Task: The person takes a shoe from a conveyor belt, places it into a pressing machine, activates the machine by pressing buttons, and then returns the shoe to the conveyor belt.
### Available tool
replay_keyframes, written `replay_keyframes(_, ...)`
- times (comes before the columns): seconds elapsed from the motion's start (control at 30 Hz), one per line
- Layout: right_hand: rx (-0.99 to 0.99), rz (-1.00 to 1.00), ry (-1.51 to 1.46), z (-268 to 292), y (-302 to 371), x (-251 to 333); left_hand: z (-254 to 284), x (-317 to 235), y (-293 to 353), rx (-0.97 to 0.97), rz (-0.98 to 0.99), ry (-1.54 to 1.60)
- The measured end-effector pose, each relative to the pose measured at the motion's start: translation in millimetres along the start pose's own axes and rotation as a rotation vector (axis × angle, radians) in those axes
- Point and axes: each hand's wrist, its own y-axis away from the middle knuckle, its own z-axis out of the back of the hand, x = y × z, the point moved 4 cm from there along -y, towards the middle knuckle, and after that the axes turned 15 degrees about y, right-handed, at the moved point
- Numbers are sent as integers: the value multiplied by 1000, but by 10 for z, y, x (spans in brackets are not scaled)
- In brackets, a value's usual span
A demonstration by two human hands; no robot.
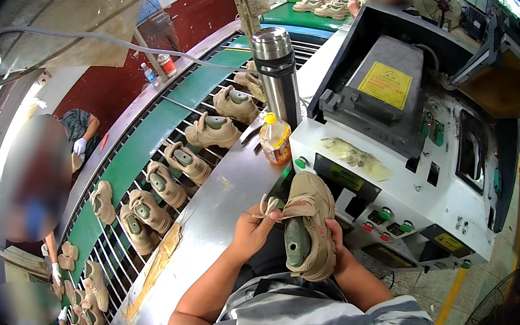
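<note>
A tan sneaker (317, 199) is held up in front of my body, toe away from me. A green shoe last (295, 241) fills its opening. My right hand (337, 239) grips the sneaker along its right side, the fingers partly hidden behind it. My left hand (252, 232) is closed, pinching the pale shoelaces (269, 207) and pulling them out to the left of the tongue.
Left of me, a roller conveyor (109, 235) carries several tan sneakers. A steel thermos (276, 67) and yellow-capped bottle (275, 140) stand on the metal ledge (212, 212). A white machine (394, 179) with buttons stands ahead right. Co-workers are across the conveyor.
</note>
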Motion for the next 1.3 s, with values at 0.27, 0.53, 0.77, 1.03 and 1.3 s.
replay_keyframes(0.27,169,-20,-169,-26,-9,-194,172,-17,26,289,214,51)
replay_keyframes(0.53,64,-143,-20,-43,143,-106,-140,-92,-205,288,341,-23)
replay_keyframes(0.77,-186,-91,-49,283,381,-107,-725,-337,-308,205,-17,-662)
replay_keyframes(1.03,-377,-17,388,428,795,330,-929,202,-577,382,245,-548)
replay_keyframes(1.3,-256,77,11,261,1391,494,-751,1504,-650,216,767,668)
